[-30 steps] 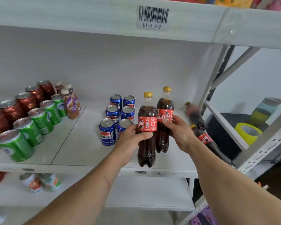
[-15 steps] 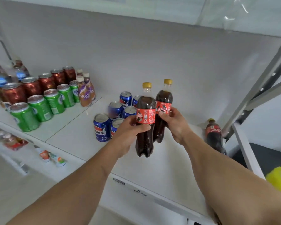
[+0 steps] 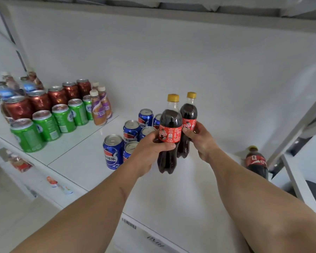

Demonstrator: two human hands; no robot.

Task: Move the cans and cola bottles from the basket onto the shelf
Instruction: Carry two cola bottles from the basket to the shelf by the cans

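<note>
Left hand: the left hand (image 3: pixel 150 148) is reaching forward from a bare forearm, fingers and thumb wrapping the near cola bottle (image 3: pixel 169 136) at its red label, holding it upright.
Right hand: the right hand (image 3: pixel 201 139) is gripping the far cola bottle (image 3: pixel 188 123) at its label, fingers curling round it; the two yellow-capped bottles are touching side by side.
Bottles' place: both are hovering over the white shelf (image 3: pixel 171 194); whether their bases are touching it is unclear.
Shelf, near to far: blue Pepsi cans (image 3: pixel 113 152) are standing just left of the hands; a third cola bottle (image 3: pixel 256 162) is standing at the right edge.
Further left: green cans (image 3: pixel 47 125), red cans (image 3: pixel 40 101) and Nescafé bottles (image 3: pixel 98 110) are standing in rows.
Behind: a white back panel (image 3: pixel 171 61) is closing off the shelf.
</note>
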